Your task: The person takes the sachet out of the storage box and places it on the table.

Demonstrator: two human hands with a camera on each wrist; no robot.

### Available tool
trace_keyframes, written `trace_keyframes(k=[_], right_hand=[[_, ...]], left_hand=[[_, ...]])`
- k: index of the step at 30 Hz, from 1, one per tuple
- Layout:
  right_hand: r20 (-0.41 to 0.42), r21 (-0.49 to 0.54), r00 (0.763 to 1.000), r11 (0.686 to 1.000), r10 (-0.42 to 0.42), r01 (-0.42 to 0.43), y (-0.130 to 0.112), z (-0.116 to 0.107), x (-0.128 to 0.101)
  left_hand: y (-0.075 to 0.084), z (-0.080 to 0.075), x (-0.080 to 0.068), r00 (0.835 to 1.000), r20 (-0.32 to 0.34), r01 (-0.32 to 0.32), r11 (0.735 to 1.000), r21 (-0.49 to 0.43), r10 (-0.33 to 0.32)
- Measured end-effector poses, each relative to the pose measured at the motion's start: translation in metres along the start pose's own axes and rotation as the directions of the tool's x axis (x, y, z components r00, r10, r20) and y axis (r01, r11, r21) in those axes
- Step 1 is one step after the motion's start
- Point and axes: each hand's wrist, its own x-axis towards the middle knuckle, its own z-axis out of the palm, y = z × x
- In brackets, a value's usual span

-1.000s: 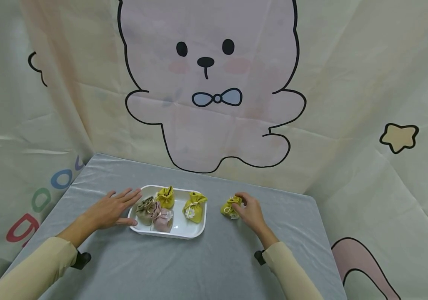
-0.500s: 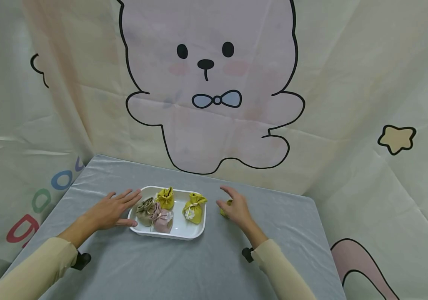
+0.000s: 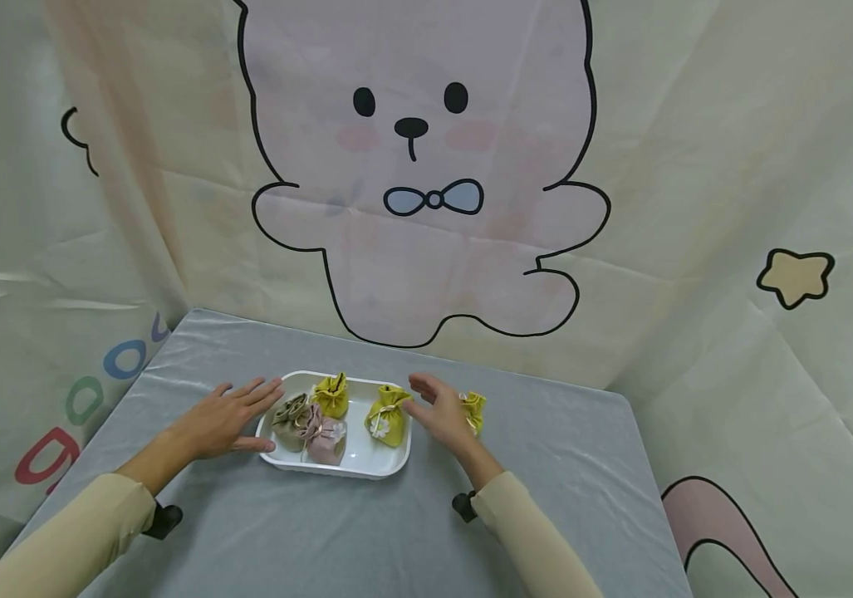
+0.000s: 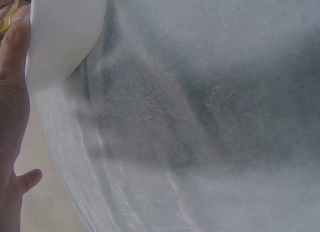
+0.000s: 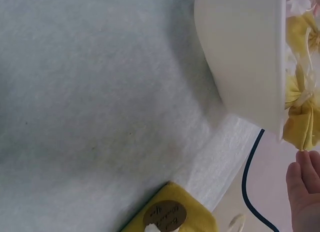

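Note:
A white tray on the grey table holds a beige pouch, a pink pouch and two yellow pouches, one with a flower. My left hand lies flat on the cloth, fingers straight, its fingertips and thumb against the tray's left end. My right hand hovers with relaxed fingers and holds nothing. It is just right of the tray, beside the flower pouch. Another yellow pouch stands on the table right behind it, its brown label showing.
The grey cloth table is backed by a cream curtain with a cartoon bear. The table's right edge drops off by the curtain. Bare cloth lies in front of the tray.
My right hand let go of the yellow pouch on the table and moved left to the tray's right end. The pouch stayed on the cloth. The left hand has not moved.

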Motion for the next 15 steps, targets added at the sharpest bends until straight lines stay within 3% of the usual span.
trace_keyframes(k=[5, 9, 15], right_hand=[[0.037, 0.041, 0.999, 0.999, -0.022, 0.021, -0.013, 0.003, 0.000], [0.070, 0.019, 0.997, 1.000, 0.017, -0.018, -0.017, 0.008, 0.003], [0.078, -0.045, 0.995, 0.997, 0.069, -0.066, -0.003, 0.016, 0.009]], left_hand=[[-0.001, 0.001, 0.000, 1.000, -0.001, -0.002, 1.000, 0.000, 0.002], [-0.001, 0.001, 0.000, 1.000, 0.004, 0.001, 1.000, -0.003, -0.001], [-0.001, 0.003, 0.000, 1.000, -0.002, 0.004, 1.000, -0.016, -0.004]])
